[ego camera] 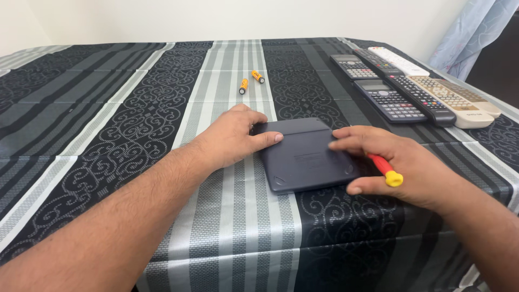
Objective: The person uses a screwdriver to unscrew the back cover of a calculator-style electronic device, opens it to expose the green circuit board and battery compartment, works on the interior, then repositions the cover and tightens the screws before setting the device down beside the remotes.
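Left hand [232, 135] lies flat, thumb pressing the left edge of the dark grey flat plastic calculator [305, 156], face down between both hands. Right hand [403, 165] grips a red-and-yellow-handled screwdriver [386, 171], fingertips on the casing. Back cover looks closed; two orange cylindrical batteries [250, 81] lie beyond the left hand on the worktop [108, 135], apparently already out.

Matt grey plastic calculator back [305, 157]; glossy woven tablecloth [227, 227].
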